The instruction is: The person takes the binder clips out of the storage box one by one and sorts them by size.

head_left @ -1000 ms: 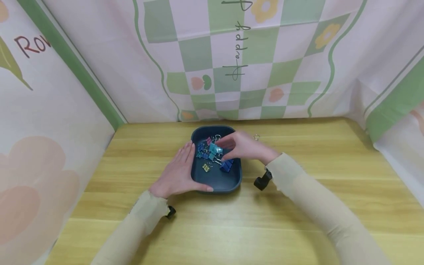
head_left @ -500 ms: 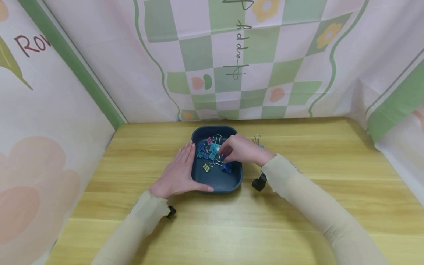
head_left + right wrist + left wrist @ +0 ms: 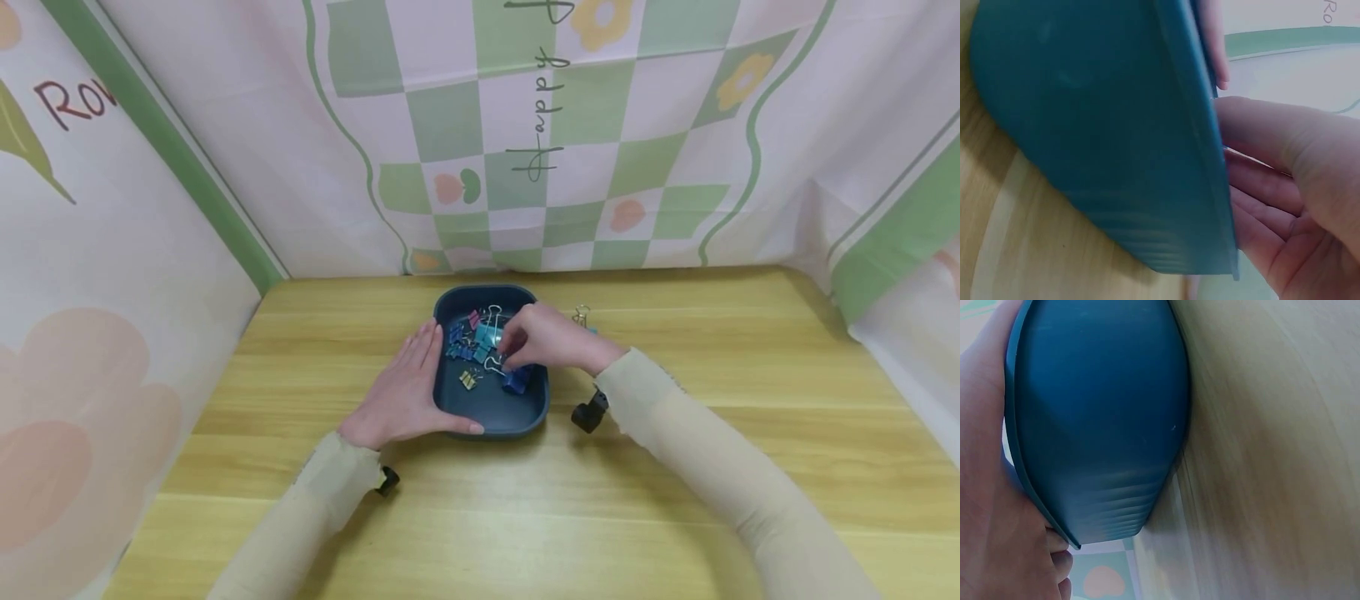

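Observation:
A dark blue tray (image 3: 491, 417) holds several small binder clips, among them a yellow one (image 3: 469, 380), a pink one (image 3: 474, 319), a teal one (image 3: 488, 336) and a larger blue one (image 3: 515, 382). My left hand (image 3: 405, 392) rests along the tray's left rim, fingers straight and thumb stretched over the near edge. Over the tray's right side, my right hand (image 3: 547, 337) reaches in with curled fingers among the clips, close to the teal and blue ones. The right wrist view shows the tray's wall (image 3: 1104, 144) hiding the fingertips; any clip between them cannot be made out.
Just right of the tray, partly behind the right hand, another clip with metal handles (image 3: 581, 316) lies on the wooden table (image 3: 480, 517). Patterned cloth (image 3: 442, 117) hangs behind the table's back edge and along both sides.
My right fingers have curled inward and lower among the clips. The teal clip's long handle now shows upright, and the blue clip has shifted slightly. The left hand has stayed put.

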The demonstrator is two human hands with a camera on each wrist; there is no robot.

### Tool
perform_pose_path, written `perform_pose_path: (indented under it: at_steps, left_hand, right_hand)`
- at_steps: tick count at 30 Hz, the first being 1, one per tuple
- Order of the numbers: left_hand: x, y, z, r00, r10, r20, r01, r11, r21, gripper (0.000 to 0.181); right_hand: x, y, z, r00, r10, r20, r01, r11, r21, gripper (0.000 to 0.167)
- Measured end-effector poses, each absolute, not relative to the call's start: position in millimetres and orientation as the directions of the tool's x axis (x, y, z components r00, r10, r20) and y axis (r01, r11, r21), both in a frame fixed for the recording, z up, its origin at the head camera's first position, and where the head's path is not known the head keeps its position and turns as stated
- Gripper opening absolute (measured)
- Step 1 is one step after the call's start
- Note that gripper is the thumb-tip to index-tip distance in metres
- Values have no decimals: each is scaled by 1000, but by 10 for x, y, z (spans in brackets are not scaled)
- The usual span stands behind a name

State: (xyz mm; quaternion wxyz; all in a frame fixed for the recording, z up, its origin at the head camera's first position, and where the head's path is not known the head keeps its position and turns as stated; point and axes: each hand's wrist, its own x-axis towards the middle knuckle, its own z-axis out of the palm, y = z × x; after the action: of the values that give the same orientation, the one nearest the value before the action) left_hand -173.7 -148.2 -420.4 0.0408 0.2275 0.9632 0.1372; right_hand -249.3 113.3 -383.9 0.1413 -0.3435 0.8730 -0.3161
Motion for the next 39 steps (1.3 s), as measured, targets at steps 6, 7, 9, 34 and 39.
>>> perform_pose_path:
  at_steps: [6, 7, 9, 34, 39]
  left_hand:
    - [-1739, -1468, -4195, -893, 449, -26, 425, 861, 278, 152]
    - [-1739, -1467, -4194, -893, 449, -27, 425, 861, 279, 152]
    - [-1741, -1467, -4195, -893, 449, -30, 424, 862, 277, 152]
    - [-1729, -1469, -4198, -894, 448, -17, 424, 857, 293, 152]
    - [-1725, -1474, -4203, -892, 452, -7, 430, 853, 296, 152]
  right_hand:
    - [-2502, 1224, -3791, -732, -680, 42, -538, 539, -648, 12]
    - [-2504, 1237, -3784, -738, -674, 40, -532, 544, -649, 13]
    - [-2513, 1263, -3776, -740, -672, 38, -526, 541, -656, 16]
    - [-2462, 1699, -3334, -838, -515, 179, -441, 448, -778, 18]
    - [-2452, 1862, -3224, -878, -444, 176, -391, 455, -800, 26]
